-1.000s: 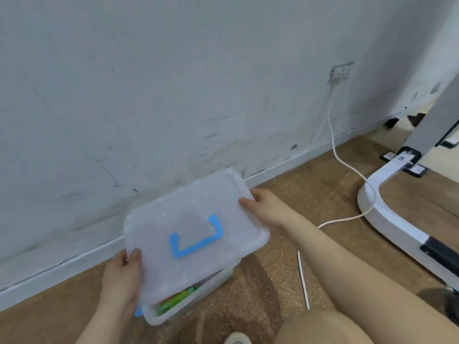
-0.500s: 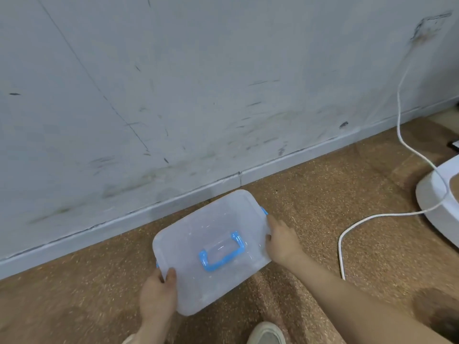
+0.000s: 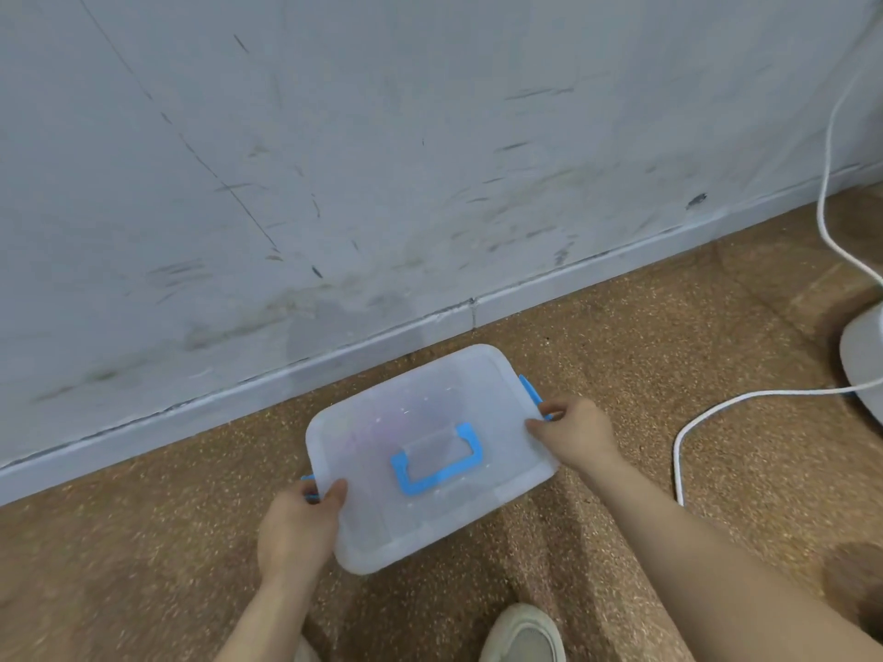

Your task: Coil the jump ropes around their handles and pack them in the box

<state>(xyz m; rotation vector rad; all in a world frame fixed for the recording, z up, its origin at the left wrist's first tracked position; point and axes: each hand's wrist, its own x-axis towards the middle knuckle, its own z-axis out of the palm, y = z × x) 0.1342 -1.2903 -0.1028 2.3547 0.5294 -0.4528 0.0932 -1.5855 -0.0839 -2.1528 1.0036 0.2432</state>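
Box (image 3: 430, 413) lidded, left hand (image 3: 296, 532), right hand (image 3: 576, 437) gripping its ends

Quick count from me: one translucent rectangular plastic box (image 3: 382, 422), one blue carry handle (image 3: 442, 475) on top, two blue side clips (image 3: 530, 391), two bare hands (image 3: 296, 532) (image 3: 573, 437), one white cable (image 3: 678, 451), one pale shoe (image 3: 523, 633), one white rounded base (image 3: 860, 360).

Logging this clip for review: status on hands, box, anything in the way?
Left hand grips box at left blue latch. Right hand grips right blue latch. Box closed. White cable lies apart, right side.
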